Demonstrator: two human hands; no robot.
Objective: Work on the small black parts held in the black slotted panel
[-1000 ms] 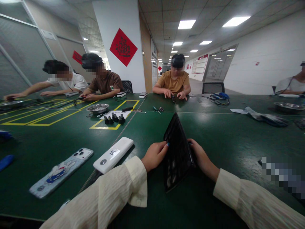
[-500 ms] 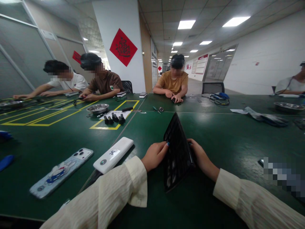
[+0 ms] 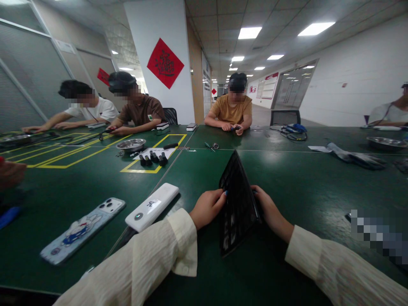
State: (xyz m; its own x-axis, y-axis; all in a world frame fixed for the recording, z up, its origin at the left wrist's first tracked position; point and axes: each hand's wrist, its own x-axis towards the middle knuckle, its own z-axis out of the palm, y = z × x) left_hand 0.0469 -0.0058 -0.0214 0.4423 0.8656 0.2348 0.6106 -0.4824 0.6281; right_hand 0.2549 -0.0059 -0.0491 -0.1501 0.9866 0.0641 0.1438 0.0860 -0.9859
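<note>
A black keyboard (image 3: 236, 199) stands tilted on its long edge on the green table (image 3: 302, 191), its key side facing left. My left hand (image 3: 207, 208) grips its left face with curled fingers. My right hand (image 3: 270, 212) holds its right side, fingers wrapped behind it. Both cream sleeves rest on the table near me.
A white power bank (image 3: 151, 207) and a phone in a patterned case (image 3: 83, 229) lie to my left. Farther off are a metal bowl (image 3: 130, 145), small black parts (image 3: 153, 159) and yellow floor-tape markings. Several people sit working around the table. A grey glove (image 3: 353, 156) lies at right.
My hands and the keyboard have stayed still. A hand has come into view at the far left edge, and the person in the yellow shirt has shifted their hands.
</note>
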